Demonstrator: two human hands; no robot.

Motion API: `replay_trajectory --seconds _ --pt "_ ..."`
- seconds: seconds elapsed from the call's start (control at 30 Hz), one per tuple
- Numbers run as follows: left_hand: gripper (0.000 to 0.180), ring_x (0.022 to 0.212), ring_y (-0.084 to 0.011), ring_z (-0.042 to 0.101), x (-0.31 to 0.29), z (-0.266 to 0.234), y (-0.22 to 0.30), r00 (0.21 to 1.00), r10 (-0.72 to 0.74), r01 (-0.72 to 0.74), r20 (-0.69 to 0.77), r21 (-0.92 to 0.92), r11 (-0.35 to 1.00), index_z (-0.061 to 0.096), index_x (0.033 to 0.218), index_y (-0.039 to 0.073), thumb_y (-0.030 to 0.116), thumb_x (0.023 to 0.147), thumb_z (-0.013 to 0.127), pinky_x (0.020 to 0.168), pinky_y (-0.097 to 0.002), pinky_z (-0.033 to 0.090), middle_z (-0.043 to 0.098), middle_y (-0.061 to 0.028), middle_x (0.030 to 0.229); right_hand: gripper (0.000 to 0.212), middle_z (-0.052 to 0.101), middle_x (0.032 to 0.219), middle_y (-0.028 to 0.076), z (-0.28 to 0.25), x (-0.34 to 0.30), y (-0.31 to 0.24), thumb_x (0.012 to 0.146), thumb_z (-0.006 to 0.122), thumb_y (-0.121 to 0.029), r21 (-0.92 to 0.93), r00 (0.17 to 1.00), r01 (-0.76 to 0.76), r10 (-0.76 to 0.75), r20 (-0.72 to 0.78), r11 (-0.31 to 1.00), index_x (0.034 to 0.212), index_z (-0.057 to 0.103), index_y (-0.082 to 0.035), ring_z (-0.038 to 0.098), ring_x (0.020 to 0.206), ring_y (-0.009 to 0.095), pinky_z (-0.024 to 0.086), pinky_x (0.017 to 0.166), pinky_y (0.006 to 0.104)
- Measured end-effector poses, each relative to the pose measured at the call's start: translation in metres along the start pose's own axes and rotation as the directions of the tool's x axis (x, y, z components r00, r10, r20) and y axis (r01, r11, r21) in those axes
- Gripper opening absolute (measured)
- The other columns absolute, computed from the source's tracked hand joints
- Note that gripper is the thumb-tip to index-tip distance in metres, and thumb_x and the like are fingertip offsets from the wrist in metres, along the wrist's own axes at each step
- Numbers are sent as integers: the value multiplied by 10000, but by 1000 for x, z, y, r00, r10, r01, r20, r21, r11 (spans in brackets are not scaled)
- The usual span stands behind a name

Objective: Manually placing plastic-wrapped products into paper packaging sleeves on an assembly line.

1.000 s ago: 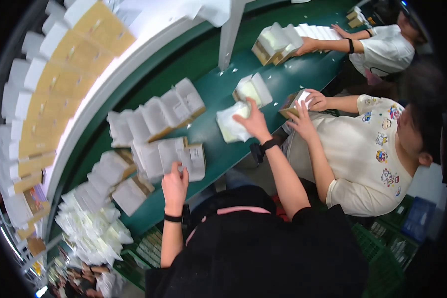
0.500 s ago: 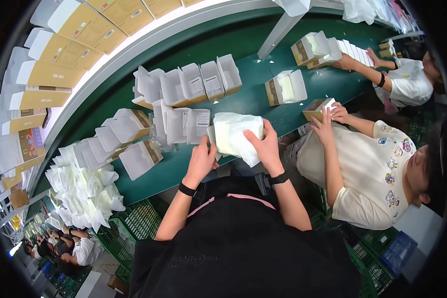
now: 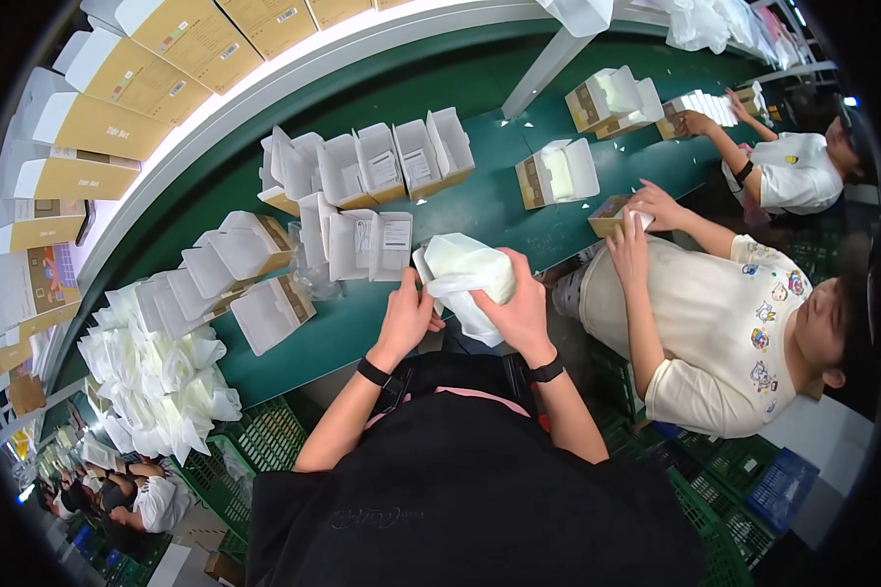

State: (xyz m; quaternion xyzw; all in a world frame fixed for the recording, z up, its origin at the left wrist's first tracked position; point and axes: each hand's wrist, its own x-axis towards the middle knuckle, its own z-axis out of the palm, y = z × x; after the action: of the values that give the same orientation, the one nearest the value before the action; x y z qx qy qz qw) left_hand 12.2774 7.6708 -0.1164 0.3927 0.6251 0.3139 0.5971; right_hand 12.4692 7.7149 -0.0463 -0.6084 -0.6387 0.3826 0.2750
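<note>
Both forearms angle inward at the table's point(image 3: 299, 362) near edge, right hand point(image 3: 521, 311) clamped on the white-wrapped package point(image 3: 465, 269), thumb across its front, in front of the open boxes point(image 3: 367, 245). Left hand point(image 3: 406, 315) curls by a pale flap point(image 3: 421, 262) at the package's left; fingertips partly hidden, can't tell if gripping. Package's underside hidden.

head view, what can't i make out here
- White packet, head view: contents obscured by its wrapping.
- Left hand, head view: exact grip partly hidden by the packet.
- Tan shelf box, head view: cut off by the upper edge.
- Distant people, head view: what they handle is too small.
</note>
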Motion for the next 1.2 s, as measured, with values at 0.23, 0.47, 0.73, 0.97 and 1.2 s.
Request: replay_trajectory --seconds 0.23,0.47,0.73,0.97,1.2 --pt "194 623 -258 738 -9 12 -5 998 1 -9 -61 -131 991 385 1165 -39 115 1065 448 555 -360 626 699 -183 778 627 726 1026 234 27 23 -19 818 795 -353 -337 997 24 2 78 941 1278 526 -23 700 898 466 573 748 507" --pt "252 592 -301 729 -15 7 -9 999 30 -27 28 -102 994 371 1200 -71 101 1037 459 507 -372 593 684 -215 710 647 724 996 259 44 32 -14 821 785 -375 -483 998 -6 33 47 876 1281 519 -7 699 862 479 573 716 526" --pt "195 578 -319 721 -18 7 -22 994 113 -109 -5 -324 940 394 1074 -53 123 1040 469 495 -395 578 678 -233 688 674 701 953 246 91 19 24 854 772 -355 -829 805 346 -593 22 439 1332 470 11 701 809 432 579 741 491" --pt "196 580 -350 709 -14 8 -24 993 106 -114 -56 -151 982 410 1072 -56 119 1028 488 532 -437 570 671 -241 672 418 690 928 247 51 5 1 872 730 -193 -272 957 9 70 280 962 1103 559 110 682 846 444 558 775 475" --pt "167 572 -358 698 -6 12 -12 982 186 -183 -42 66 981 438 1038 -51 105 1016 494 551 -453 564 663 -238 658 232 710 968 274 85 38 80 861 678 -116 -417 922 216 -44 384 883 1033 661 39 687 881 433 541 753 447"
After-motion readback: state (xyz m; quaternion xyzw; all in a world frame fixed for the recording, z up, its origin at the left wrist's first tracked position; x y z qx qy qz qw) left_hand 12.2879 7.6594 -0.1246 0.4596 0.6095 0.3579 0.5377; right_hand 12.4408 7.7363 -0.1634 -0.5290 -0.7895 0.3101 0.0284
